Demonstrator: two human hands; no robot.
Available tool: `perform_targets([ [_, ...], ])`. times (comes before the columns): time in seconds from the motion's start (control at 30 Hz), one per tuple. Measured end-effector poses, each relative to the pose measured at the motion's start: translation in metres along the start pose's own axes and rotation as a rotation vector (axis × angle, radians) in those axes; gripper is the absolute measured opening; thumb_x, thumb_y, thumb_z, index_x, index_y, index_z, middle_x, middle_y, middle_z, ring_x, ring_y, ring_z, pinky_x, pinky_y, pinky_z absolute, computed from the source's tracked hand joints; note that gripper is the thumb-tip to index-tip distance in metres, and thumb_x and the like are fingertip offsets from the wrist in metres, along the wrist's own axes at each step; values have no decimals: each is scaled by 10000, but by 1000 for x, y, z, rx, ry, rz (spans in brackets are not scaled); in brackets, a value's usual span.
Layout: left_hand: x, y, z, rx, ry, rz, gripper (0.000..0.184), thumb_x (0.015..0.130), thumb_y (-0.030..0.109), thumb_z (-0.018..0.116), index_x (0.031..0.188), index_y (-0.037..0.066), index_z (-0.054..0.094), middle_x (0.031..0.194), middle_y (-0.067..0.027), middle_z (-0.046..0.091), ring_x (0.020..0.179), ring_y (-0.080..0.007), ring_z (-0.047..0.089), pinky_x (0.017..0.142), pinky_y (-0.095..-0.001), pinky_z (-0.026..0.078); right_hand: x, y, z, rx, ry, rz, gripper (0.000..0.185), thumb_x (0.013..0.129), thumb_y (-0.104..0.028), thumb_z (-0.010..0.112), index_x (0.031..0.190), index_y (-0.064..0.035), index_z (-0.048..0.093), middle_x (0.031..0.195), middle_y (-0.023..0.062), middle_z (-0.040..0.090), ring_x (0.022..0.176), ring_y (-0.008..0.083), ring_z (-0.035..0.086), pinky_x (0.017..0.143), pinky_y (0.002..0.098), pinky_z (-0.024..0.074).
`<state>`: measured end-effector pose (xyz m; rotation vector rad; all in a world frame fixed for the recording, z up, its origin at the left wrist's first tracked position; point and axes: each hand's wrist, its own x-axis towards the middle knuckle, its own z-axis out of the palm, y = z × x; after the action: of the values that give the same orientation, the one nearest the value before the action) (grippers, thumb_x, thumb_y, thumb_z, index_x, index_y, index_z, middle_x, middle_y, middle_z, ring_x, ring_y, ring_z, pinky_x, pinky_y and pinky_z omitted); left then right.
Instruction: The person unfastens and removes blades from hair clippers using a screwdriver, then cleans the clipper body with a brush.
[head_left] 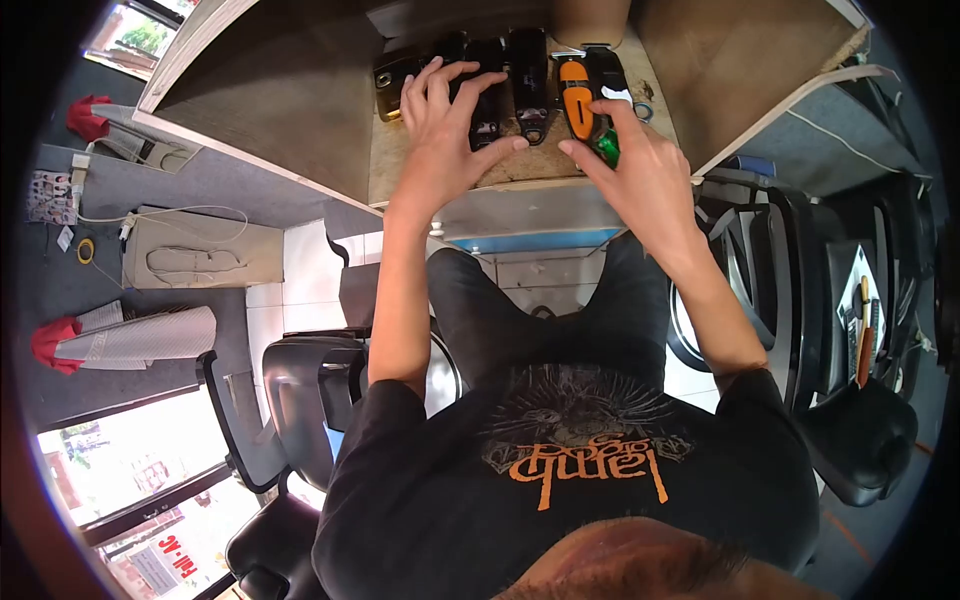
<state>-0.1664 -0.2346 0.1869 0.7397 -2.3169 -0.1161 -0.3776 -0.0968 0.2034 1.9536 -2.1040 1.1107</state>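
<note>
My left hand [440,120] is spread over a row of black hair clippers on the shelf, fingers apart, with its fingertips on or just above them. One black clipper [528,85] lies to the right of that hand. My right hand [640,160] has its thumb and index finger around the lower part of an orange hair clipper [576,95], which lies lengthwise beside the black ones. A shiny green piece [607,146] shows between thumb and index finger. Beyond the right hand is a dark item [606,70], partly covered by a white patch.
Wooden side panels [270,90] enclose the shelf [550,165] on both sides. A blue ring-like handle [643,112] lies at the shelf's right. Black salon chairs [300,400] stand to the left and right. At far left are a cable-topped box [205,250] and yellow tape [86,250].
</note>
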Motion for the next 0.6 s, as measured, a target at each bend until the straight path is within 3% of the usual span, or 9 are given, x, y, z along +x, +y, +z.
perform_targets([
  [0.2,9,7,6,19,-62,119,626,885,462,817,1446,237,651,1516,-93,533,1510,-420,330,1266,-647,175,3,1,2,-130,-68,-46,504,957,-371,782,1267,-29,580,893,178,769,716,401,756,582,494,595],
  [0.27,11,12,7,60,-47,129,583,901,473,799,1424,250,674,1510,-71,562,1506,-397,369,1265,-619,200,6,-2,3,-155,-85,-50,482,961,-347,774,1267,-31,578,889,175,768,722,401,757,588,499,596],
  [0.5,12,6,16,53,6,78,452,961,380,763,1383,232,697,1430,-43,620,1444,-356,434,1232,-556,269,14,-3,7,-69,-22,-30,388,876,-144,703,1240,-35,624,892,215,756,777,404,752,691,513,599],
  [0.6,15,7,17,49,13,60,441,969,361,753,1387,231,695,1423,-43,628,1420,-346,457,1212,-525,301,20,4,11,34,49,-34,364,875,-151,707,1215,-27,666,884,232,747,780,416,746,708,514,588],
])
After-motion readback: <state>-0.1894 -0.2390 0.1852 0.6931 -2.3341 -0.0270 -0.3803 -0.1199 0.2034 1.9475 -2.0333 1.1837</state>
